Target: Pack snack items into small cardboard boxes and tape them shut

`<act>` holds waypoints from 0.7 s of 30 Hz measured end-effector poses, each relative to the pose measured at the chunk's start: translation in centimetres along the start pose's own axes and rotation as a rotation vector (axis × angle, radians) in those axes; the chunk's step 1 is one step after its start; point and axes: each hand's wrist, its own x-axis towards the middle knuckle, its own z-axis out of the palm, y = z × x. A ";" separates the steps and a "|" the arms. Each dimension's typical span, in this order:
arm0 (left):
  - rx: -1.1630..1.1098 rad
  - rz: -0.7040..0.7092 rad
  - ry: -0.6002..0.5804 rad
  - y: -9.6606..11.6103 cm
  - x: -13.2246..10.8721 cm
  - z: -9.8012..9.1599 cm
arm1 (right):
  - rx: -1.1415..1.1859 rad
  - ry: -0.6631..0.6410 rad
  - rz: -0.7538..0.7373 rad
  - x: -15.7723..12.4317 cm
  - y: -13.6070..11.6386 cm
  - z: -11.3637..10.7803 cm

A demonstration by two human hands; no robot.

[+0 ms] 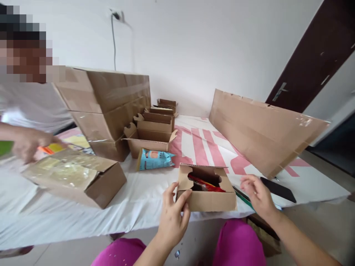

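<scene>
A small cardboard box (208,201) sits at the table's near edge in front of me, its side flaps folded in and the top partly uncovered. Inside it lies a red packet (206,184), only partly visible. My left hand (174,210) grips the box's left end, thumb over the front top edge and fingers along the side. Just right of the box, my right hand (257,195) is raised and holds nothing, its fingers loosely bent and apart. Beyond the box lies a blue snack bag (156,159).
Open cardboard boxes (151,142) stand in a row behind the bag, beside a stack of boxes (111,107). A co-worker's hand (30,144) is over a taped box (72,173) at left. A cardboard panel (263,129) and a black phone (278,189) are at right.
</scene>
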 end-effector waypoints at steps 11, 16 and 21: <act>-0.005 -0.100 -0.030 -0.9 -0.7 0.2 | -0.342 -0.436 -0.484 3.8 -9.6 7.6; -0.052 -0.128 -0.066 -1.7 -0.6 0.2 | -0.652 -0.339 -0.358 4.7 -7.2 5.5; -0.058 -0.123 -0.052 -2.0 -0.4 0.5 | -0.754 -0.325 -0.143 5.6 -4.0 3.4</act>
